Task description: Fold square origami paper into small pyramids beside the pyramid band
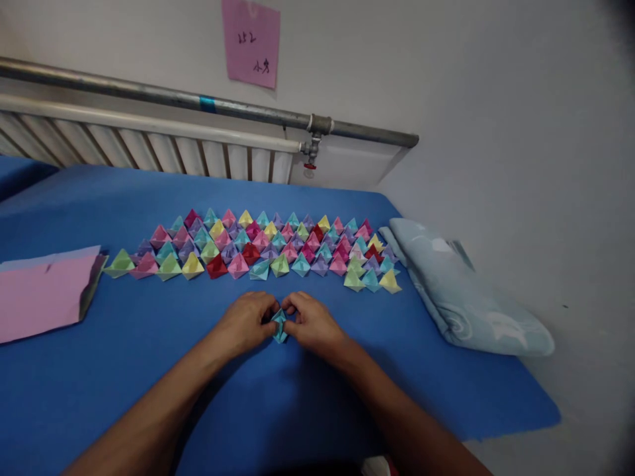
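Observation:
A small teal folded paper boat is pinched between my two hands, low over the blue surface. My left hand grips its left side with thumb and forefinger. On the other side, my right hand has its thumb and fingers closed on the boat's right edge. Just beyond my hands, rows of folded paper boats in pink, green, yellow, red, purple and blue stand close together. A short front row at the right holds a yellow paper boat at its end.
A blue-covered surface lies under everything. At the left is a pink paper stack or folder; a folded pale-blue blanket rests at the right. Behind are a radiator, a metal pipe and a pink note on the wall.

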### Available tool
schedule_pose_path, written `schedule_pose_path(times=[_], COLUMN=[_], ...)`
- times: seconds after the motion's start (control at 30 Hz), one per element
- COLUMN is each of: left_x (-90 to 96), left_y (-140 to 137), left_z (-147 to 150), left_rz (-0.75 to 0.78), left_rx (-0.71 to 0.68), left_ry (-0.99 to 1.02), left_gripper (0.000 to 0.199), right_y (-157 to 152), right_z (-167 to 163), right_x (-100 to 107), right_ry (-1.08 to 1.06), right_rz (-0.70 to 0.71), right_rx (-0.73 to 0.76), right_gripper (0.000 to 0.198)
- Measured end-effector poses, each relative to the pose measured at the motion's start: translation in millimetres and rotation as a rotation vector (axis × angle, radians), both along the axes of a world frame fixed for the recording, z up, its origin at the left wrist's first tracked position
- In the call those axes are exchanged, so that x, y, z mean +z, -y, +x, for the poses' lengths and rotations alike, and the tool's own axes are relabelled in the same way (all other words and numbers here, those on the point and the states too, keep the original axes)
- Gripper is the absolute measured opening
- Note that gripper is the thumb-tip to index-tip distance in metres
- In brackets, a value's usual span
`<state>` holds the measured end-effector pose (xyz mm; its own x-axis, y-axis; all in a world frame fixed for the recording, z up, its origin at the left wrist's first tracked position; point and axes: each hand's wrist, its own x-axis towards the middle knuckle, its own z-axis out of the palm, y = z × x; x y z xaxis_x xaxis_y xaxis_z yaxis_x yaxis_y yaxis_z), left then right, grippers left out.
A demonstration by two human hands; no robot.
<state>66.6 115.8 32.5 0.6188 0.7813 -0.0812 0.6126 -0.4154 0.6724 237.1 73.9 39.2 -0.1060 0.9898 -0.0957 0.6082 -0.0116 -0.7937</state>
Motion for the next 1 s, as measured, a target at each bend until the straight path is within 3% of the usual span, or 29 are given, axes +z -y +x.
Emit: schedule_pose_path(times=[0.27, 0.47, 0.57, 0.83, 1.0], left_x=[2.8, -0.7, -1.0, -1.9, 3.2], left_y=[-7.6, -12.5, -11.4, -11.8, -12.3], left_z=[-19.3, -25.0, -25.0, -27.3, -26.1], left_rz=[-0.26, -0.364, -0.375, -0.343, -0.33], left_rx=[-0.024, -0.008, -0.018, -0.014, -0.037], left_ry=[0.213, 0.285, 0.28, 0.254, 0.252], left_gripper=[0.028, 0.029, 0.025, 0.017, 0.021], right_y=[2.3, 1.1, 2.9, 18.1, 32.1], right_z=[12.2, 24.1, 23.8, 16.6, 6.8], right_x=[-0.4, 1.6, 4.1, 22.5, 23.9], right_ry=[-0.221, -0.267, -0.255, -0.225, 0.021], right_rz=[-0.119, -0.161, -0.147, -0.063, 0.189], right_rx=[-0.069, -0.091, -0.066, 0.175, 0.295], right_gripper=[0.025, 0.005, 0.005, 0.006, 0.007])
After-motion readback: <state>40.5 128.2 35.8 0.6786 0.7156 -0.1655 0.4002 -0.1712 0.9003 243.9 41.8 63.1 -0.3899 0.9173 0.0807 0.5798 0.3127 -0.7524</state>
